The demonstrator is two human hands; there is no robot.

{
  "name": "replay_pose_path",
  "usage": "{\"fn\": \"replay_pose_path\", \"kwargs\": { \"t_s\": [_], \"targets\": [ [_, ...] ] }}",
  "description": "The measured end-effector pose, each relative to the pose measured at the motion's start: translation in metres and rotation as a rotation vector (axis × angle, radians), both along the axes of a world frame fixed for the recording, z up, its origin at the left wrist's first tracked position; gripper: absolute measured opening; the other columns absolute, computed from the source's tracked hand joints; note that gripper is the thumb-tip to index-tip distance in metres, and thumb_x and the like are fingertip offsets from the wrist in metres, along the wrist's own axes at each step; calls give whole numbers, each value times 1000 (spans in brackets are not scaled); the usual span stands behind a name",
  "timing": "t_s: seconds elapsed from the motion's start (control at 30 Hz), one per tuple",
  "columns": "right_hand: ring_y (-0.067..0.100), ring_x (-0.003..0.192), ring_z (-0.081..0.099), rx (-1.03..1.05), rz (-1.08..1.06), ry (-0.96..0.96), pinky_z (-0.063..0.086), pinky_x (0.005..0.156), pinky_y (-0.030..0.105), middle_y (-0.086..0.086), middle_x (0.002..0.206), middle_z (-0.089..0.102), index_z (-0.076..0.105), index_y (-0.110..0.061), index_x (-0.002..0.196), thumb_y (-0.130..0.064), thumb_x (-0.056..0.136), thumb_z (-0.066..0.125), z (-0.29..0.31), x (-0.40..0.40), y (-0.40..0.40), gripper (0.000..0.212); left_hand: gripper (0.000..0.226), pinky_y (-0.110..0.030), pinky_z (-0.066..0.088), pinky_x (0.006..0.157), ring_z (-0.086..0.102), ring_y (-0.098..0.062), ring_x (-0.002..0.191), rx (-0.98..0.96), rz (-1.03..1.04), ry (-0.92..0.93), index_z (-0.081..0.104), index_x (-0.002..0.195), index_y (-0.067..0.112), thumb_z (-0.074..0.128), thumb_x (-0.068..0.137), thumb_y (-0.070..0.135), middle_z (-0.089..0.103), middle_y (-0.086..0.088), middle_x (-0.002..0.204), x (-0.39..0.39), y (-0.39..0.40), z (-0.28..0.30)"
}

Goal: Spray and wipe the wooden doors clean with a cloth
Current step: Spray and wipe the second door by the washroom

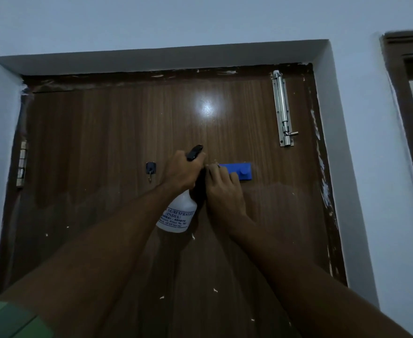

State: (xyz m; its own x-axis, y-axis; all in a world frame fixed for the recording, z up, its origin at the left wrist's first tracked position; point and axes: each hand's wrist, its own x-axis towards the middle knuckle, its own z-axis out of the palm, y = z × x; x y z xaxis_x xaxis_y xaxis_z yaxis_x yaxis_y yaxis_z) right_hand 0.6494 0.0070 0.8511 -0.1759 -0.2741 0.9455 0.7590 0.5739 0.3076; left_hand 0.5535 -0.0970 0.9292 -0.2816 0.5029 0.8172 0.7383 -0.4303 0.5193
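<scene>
The brown wooden door (pixel 117 132) fills the view, and both my arms reach up to it. My left hand (pixel 181 173) grips the neck of a white spray bottle (pixel 178 214), whose black nozzle (pixel 194 152) points up at the door. My right hand (pixel 222 189) presses against the door just left of a blue hook plate (pixel 241 170). It holds a dark cloth (pixel 199 191), mostly hidden between the two hands. The hands touch or nearly touch each other.
A steel tower bolt (pixel 283 111) is fixed at the door's upper right. A small black hook (pixel 150 169) sits left of my hands and a hinge (pixel 21 164) on the left edge. White paint flecks dot the door. A window frame (pixel 412 113) stands at the far right.
</scene>
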Motion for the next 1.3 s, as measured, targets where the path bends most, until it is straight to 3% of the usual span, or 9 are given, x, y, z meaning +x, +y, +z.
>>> {"fn": "replay_pose_path", "kwargs": {
  "t_s": [0.2, 0.43, 0.5, 0.63, 0.77, 0.87, 1.0, 1.17, 1.3],
  "targets": [
    [29, 109, 62, 189, -49, -243, 49, 87, 41, 16, 133, 61, 56, -3, 138, -16, 95, 65, -8, 41, 31, 45, 36, -22, 41, 38, 49, -9, 36, -107, -16, 7, 66, 80, 4, 56, 107, 27, 60, -7, 62, 10, 3, -6],
    [29, 114, 61, 377, -121, -508, 54, 86, 41, 13, 135, 62, 56, -7, 144, -11, 101, 60, 6, 124, 69, 44, 39, -28, 45, 50, 53, -14, 43, -130, 6, -5, 69, 82, 6, 56, 105, 35, 64, -10, 66, 22, 14, -21],
    [32, 115, 58, 316, -116, -475, 52, 88, 44, 13, 136, 62, 58, -8, 142, -15, 101, 59, 12, 146, 79, 42, 37, -27, 46, 49, 54, -11, 41, -128, -1, 1, 68, 85, 7, 56, 106, 35, 65, -9, 68, 26, 15, -20],
    [30, 109, 54, -24, 58, -67, 50, 84, 43, 10, 131, 63, 60, -9, 138, -25, 100, 61, 4, 144, 71, 41, 30, -20, 42, 41, 50, -5, 37, -134, -31, 9, 68, 92, 6, 56, 107, 30, 65, -8, 70, 41, 14, -17],
    [28, 118, 54, -133, 168, 86, 49, 95, 38, 10, 127, 62, 60, -7, 134, -13, 97, 52, -14, 102, 41, 39, 28, -21, 44, 42, 52, -7, 38, -122, -48, 30, 67, 90, 7, 57, 106, 27, 65, -9, 70, 53, 9, -15],
    [30, 116, 57, -98, 156, -11, 53, 94, 43, 13, 129, 62, 60, -7, 135, -10, 97, 54, -13, 110, 47, 39, 29, -24, 45, 45, 52, -10, 39, -126, -61, 48, 67, 87, 6, 57, 106, 26, 66, -10, 69, 64, 10, -14],
    [37, 121, 57, 146, -43, -513, 56, 89, 47, 18, 142, 55, 63, -13, 135, -21, 94, 60, 7, 179, 76, 42, 29, -25, 46, 45, 52, -11, 39, -139, -61, 57, 67, 91, 4, 56, 106, 26, 67, -10, 71, 80, 18, -13],
    [38, 120, 53, -165, 101, -50, 57, 84, 52, 16, 143, 53, 69, -17, 129, -35, 94, 57, 30, 215, 74, 41, 34, -25, 44, 42, 51, -10, 38, -119, -75, 58, 68, 90, 0, 56, 107, 27, 65, -11, 68, 110, 31, -17],
    [41, 119, 56, 105, 15, -303, 53, 90, 51, 20, 139, 59, 66, -18, 134, -22, 98, 60, -23, 212, 92, 37, 34, -22, 40, 39, 49, -9, 34, -108, -86, 83, 69, 87, -2, 56, 106, 22, 64, -11, 66, 129, 35, -26]
  ]
}}
